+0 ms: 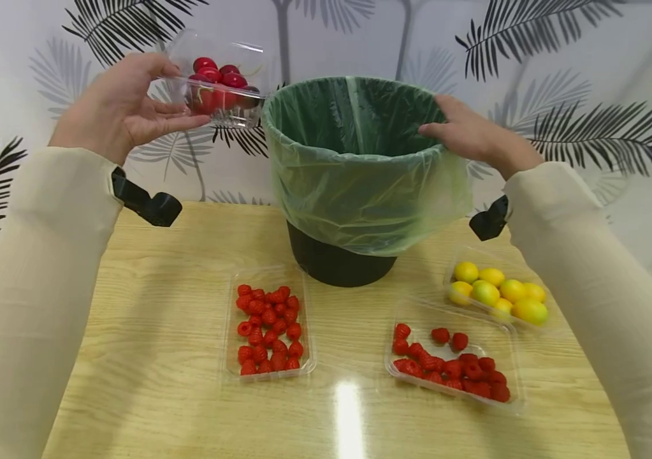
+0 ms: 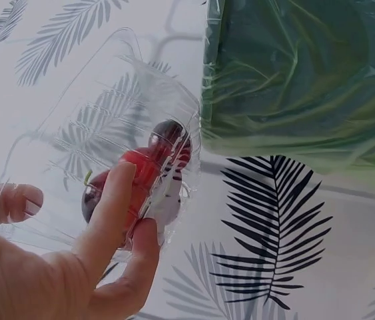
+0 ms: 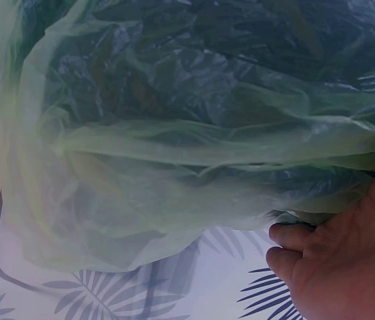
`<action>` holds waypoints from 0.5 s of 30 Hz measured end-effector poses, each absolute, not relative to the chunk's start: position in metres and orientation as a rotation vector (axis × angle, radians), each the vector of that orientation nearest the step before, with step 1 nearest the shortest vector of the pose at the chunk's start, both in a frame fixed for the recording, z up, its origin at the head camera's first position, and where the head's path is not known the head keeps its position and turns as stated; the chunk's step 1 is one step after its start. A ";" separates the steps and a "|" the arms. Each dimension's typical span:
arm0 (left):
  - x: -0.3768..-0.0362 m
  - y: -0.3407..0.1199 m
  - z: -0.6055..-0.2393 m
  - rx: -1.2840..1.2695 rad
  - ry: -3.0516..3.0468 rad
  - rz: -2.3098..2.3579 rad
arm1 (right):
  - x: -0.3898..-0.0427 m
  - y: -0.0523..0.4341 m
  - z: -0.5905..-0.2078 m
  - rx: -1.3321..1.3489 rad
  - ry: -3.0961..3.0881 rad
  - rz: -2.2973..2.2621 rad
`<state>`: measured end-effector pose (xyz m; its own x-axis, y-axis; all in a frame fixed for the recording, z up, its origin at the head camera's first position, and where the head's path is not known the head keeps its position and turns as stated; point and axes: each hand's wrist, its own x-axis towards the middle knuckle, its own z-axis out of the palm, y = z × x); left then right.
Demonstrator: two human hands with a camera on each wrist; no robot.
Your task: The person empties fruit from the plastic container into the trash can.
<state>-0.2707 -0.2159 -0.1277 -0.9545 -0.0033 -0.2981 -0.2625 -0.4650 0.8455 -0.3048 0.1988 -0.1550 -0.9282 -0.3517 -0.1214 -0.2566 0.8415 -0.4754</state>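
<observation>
Beyond the bin rim [image 1: 354,89], right hand's [image 1: 469,135] fingertips hide; left hand [image 1: 122,108] grips cherry tray [image 1: 219,86].

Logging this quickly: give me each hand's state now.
Left hand: fingers holding the cherry box.
Right hand: gripping the bin rim over the green bag.

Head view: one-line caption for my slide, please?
Left hand holds cherry tray beside lined bin; right hand grips its rim.
</observation>
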 end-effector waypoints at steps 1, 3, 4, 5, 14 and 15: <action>-0.272 -0.213 -0.126 -0.395 1.537 2.538 | -0.305 0.199 -0.155 -0.470 2.816 -0.687; -0.274 -0.208 -0.123 -0.411 1.534 2.543 | -0.304 0.198 -0.155 -0.467 2.816 -0.686; -0.274 -0.205 -0.122 -0.412 1.537 2.538 | -0.304 0.198 -0.155 -0.466 2.816 -0.689; -0.275 -0.203 -0.121 -0.408 1.541 2.537 | -0.304 0.198 -0.156 -0.465 2.817 -0.694; -0.279 -0.183 -0.117 -0.363 1.700 2.449 | -0.303 0.198 -0.156 -0.464 2.824 -0.712; -0.280 -0.181 -0.116 -0.363 1.710 2.439 | -0.303 0.198 -0.156 -0.463 2.824 -0.716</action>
